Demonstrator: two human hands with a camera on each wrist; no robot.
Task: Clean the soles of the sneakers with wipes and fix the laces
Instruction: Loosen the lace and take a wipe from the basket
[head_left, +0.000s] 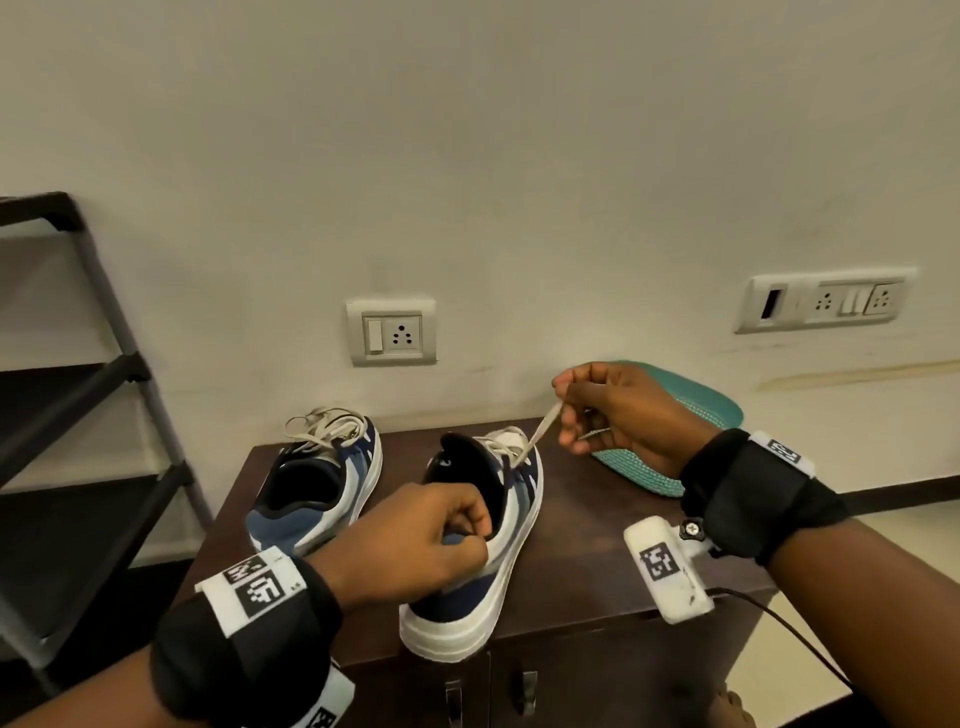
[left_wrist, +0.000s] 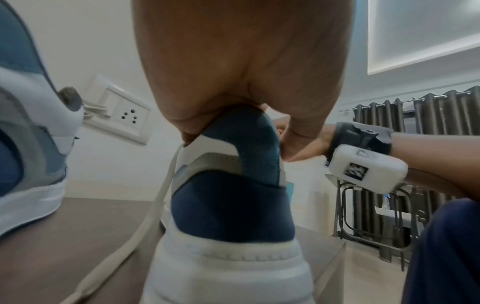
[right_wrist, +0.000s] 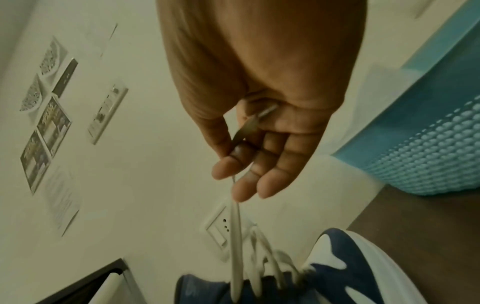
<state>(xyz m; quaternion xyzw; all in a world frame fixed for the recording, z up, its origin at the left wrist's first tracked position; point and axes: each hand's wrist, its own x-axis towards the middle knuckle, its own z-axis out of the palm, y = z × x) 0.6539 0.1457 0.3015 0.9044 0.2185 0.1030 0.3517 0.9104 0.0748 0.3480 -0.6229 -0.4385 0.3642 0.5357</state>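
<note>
Now your right fingers (right_wrist: 226, 166) pinch the taut lace (head_left: 543, 430); your left hand (head_left: 415, 540) clamps the heel collar of the nearer sneaker (head_left: 475, 545) on the worktop (head_left: 582, 525). You're mid-lacing, it seems; next, probably draw the lace snug, steadying the heel.

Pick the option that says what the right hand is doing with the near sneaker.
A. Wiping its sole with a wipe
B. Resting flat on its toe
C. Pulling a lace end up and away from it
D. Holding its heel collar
C: the right hand pinches the lace and draws it taut from the sneaker, while the left hand grips the heel collar.
</note>
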